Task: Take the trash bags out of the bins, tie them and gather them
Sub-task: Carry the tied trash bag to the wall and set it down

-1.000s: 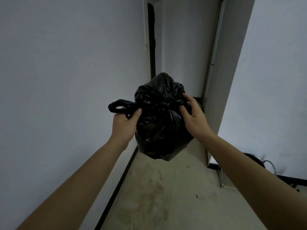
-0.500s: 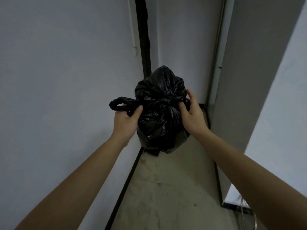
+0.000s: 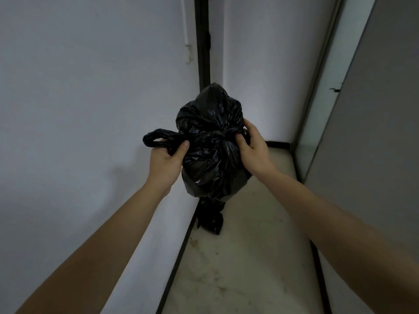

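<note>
**Knotted trash bag held aloft in narrow corridor**

A person's left hand (image 3: pixel 164 163) grips a loop of the black trash bag (image 3: pixel 212 143), while the right hand (image 3: pixel 255 150) pinches its knot. The bag hangs above the floor (image 3: pixel 244 257); a second black bag (image 3: pixel 210 217) lies below, against the wall (image 3: pixel 90 109).

A narrow passage is seen in dim light. On the left, a plain pale wall (image 3: pixel 79 109) runs away from the camera, edged at its foot by a dark skirting strip (image 3: pixel 179 252). A thin white conduit (image 3: pixel 186 30) is fixed upright on that wall, near a dark vertical door frame (image 3: pixel 202 41). The far end is closed by a white surface (image 3: pixel 267 64). On the right, a grey panel (image 3: pixel 381 132) is set beside a pale framed strip (image 3: pixel 322 98). The floor (image 3: pixel 249 257) is light-coloured and marked with dark stains.
</note>
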The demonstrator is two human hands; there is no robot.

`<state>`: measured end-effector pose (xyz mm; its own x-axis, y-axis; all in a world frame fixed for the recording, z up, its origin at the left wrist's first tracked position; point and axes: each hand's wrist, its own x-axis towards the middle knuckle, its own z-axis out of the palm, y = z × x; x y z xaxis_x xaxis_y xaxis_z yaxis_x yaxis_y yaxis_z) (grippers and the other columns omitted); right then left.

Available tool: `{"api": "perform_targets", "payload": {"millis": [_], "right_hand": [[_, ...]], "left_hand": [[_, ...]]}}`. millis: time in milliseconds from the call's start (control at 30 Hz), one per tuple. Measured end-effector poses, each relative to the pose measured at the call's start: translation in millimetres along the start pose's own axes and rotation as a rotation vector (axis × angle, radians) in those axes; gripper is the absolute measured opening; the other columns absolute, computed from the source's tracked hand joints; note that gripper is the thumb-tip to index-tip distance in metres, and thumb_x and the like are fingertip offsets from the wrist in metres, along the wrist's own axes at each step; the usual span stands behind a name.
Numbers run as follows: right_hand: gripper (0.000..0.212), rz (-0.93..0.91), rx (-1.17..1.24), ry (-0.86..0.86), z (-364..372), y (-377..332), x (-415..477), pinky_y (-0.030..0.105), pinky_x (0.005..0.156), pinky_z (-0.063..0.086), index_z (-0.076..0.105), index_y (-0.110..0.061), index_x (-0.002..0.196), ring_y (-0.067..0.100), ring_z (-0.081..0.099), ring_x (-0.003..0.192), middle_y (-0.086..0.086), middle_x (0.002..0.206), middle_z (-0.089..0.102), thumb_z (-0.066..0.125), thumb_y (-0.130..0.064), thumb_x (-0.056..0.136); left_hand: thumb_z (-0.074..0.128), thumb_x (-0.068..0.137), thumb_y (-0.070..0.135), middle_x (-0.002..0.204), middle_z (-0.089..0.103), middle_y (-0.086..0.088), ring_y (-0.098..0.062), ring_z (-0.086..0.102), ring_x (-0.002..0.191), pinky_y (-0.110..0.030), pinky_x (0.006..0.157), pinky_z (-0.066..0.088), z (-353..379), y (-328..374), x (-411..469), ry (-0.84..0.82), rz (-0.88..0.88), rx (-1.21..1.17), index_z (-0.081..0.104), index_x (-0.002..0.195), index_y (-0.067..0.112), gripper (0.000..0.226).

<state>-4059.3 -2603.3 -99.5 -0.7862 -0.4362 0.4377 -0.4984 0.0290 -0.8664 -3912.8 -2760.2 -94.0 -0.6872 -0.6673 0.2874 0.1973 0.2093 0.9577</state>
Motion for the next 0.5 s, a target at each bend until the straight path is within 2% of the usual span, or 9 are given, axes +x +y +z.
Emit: {"api": "perform_targets", "payload": {"millis": [100,167,300,367,400,433,500], "right_hand": [[0.045,0.074,-0.017,0.0,16.7,32.5,54.3,0.024,0.105,0.042,0.042,-0.019,0.148,0.006,0.054,0.123,-0.009,0.134,0.058,0.047,-0.022,0.103],[0.044,0.124,-0.042,0.037,20.9,62.2,97.8,0.026,0.105,0.043,0.044,-0.022,0.146,0.008,0.056,0.122,-0.006,0.132,0.061,0.048,-0.024,0.103],[0.039,0.272,-0.088,0.075,22.8,130.0,147.8,0.031,0.102,0.048,0.057,-0.024,0.134,0.007,0.062,0.113,-0.008,0.121,0.067,0.055,-0.038,0.098],[0.037,0.44,-0.141,0.059,25.1,170.3,166.0,0.041,0.092,0.054,0.069,-0.017,0.11,0.016,0.067,0.098,-0.002,0.102,0.072,0.056,-0.049,0.095],[0.043,0.528,-0.143,0.029,27.0,191.3,177.1,0.042,0.086,0.056,0.071,-0.012,0.098,0.021,0.069,0.091,0.002,0.094,0.073,0.056,-0.053,0.094],[0.05,0.604,-0.138,-0.004,28.6,211.3,186.8,0.041,0.079,0.057,0.071,-0.007,0.091,0.026,0.069,0.087,0.007,0.088,0.073,0.056,-0.055,0.094],[0.059,0.684,-0.119,-0.087,34.8,254.7,208.8,0.035,0.066,0.048,0.065,0.003,0.084,0.032,0.069,0.081,0.018,0.085,0.071,0.055,-0.054,0.095]], "left_hand": [[0.065,0.096,0.02,0.099,0.074,0.005,-0.006,0.071,0.093,-0.022,0.082,0.055,8.8,-18.1,72.9,-0.055,-0.035,0.023,0.071,0.094,0.022,0.007],[0.065,0.096,0.02,0.1,0.075,0.002,-0.009,0.072,0.094,-0.024,0.084,0.056,24.5,-35.2,129.9,-0.084,-0.067,0.028,0.071,0.096,0.02,0.006],[0.062,0.098,0.021,0.105,0.073,0.001,-0.011,0.07,0.099,-0.021,0.084,0.055,61.4,-93.0,198.7,-0.104,-0.172,0.003,0.069,0.102,0.018,0.009],[0.059,0.1,0.022,0.11,0.071,-0.001,-0.01,0.068,0.101,-0.02,0.086,0.054,80.0,-133.7,220.5,-0.103,-0.278,-0.03,0.068,0.112,0.014,0.018],[0.057,0.101,0.023,0.114,0.071,-0.003,-0.013,0.068,0.104,-0.024,0.09,0.054,88.7,-156.0,232.4,-0.101,-0.334,-0.051,0.066,0.119,0.01,0.024],[0.056,0.102,0.023,0.118,0.07,-0.006,-0.015,0.067,0.107,-0.028,0.095,0.054,95.5,-175.5,242.2,-0.092,-0.388,-0.058,0.064,0.124,0.007,0.029],[0.055,0.102,0.022,0.121,0.069,-0.008,-0.02,0.067,0.111,-0.036,0.101,0.052,106.1,-215.0,262.5,-0.069,-0.469,-0.05,0.062,0.128,0.005,0.032]]}}
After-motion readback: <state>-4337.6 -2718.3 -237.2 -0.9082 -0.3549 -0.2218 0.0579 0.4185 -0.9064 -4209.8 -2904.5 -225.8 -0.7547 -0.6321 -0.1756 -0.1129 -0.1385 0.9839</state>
